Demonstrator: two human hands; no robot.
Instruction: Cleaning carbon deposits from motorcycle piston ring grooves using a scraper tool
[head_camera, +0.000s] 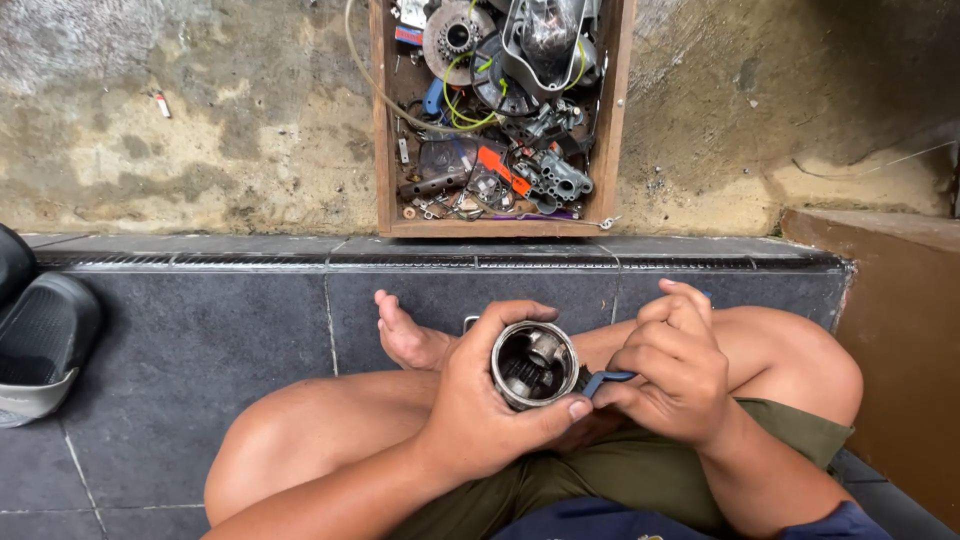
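Observation:
I sit cross-legged on dark floor tiles. My left hand is wrapped around a round metal piston, its hollow open end facing up at me. My right hand is closed on a small tool with a blue handle, whose tip lies against the right rim of the piston. Both hands are held over my lap, just above my crossed legs.
A wooden box full of metal parts, gears and wires stands on the rough concrete ahead. A dark sandal lies at the left. A brown block rises at the right, and a drain grate runs between tiles and concrete.

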